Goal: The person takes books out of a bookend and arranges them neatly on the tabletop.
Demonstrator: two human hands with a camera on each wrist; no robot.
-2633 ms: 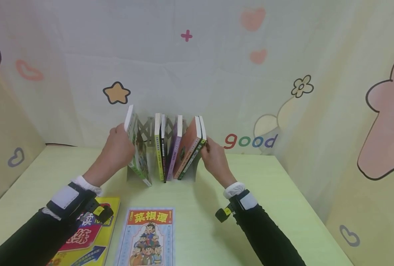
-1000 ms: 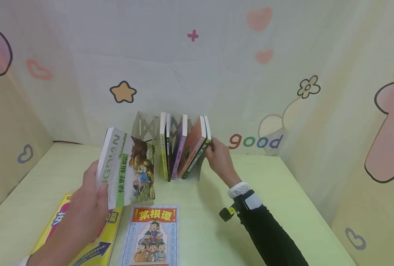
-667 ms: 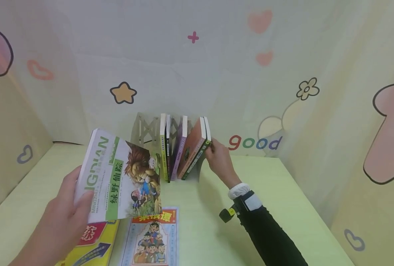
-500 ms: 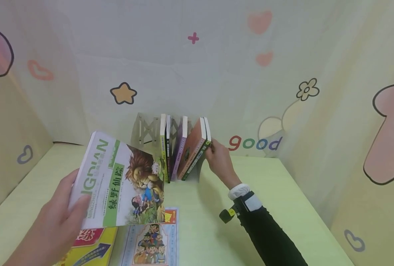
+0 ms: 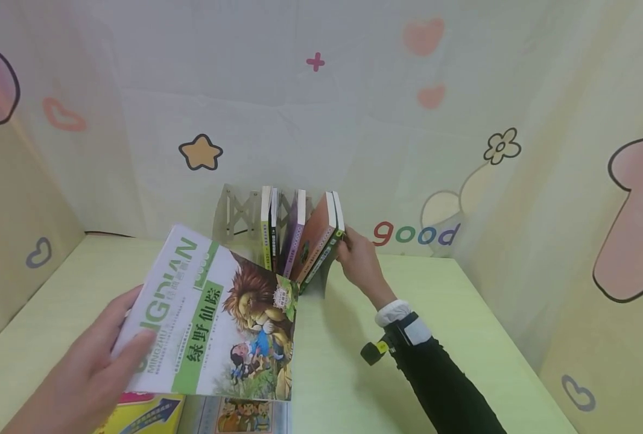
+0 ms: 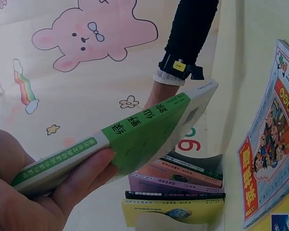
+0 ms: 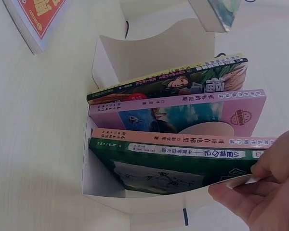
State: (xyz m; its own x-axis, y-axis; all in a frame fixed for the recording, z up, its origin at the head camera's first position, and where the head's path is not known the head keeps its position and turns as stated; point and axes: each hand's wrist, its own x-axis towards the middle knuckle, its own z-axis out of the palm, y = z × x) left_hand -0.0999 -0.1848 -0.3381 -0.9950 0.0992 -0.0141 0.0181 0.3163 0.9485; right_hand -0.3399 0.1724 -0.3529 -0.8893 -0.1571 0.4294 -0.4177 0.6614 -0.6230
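Two hands at work. The left hand (image 5: 90, 367) grips the lion-cover book (image 5: 218, 322) near its spine, thumb on the front cover and fingers (image 6: 82, 178) curled beneath; the book hangs tilted above the near left part of the surface (image 5: 462, 313), clear of it, over two books lying flat: a yellow book (image 5: 145, 416) at the near edge and a red-titled picture book (image 6: 269, 139) just beside it. The right hand (image 5: 356, 259) is at the right end of the white book stand (image 7: 135, 192), which sits toward the far edge at the middle; its fingers (image 7: 241, 197) pinch the stand's right end panel against the outermost book. Stand contents, left to right in the head view: a yellow-green book (image 5: 266, 232) and a black book (image 5: 274, 235) upright and touching, a purple book (image 5: 295, 235), an orange book (image 5: 313, 238) and a dark green book (image 7: 173, 171), the last three leaning right. The stand's left bay, beside the lattice back (image 5: 234, 214), holds nothing. Judgement: to handle the held book well, keep the grip near the spine so the pages stay closed, keep it clear of the upright row, and lower it level so no corner catches on the flat covers. The right hand's hold looks useful: the leaning books could slump if the panel shifts.
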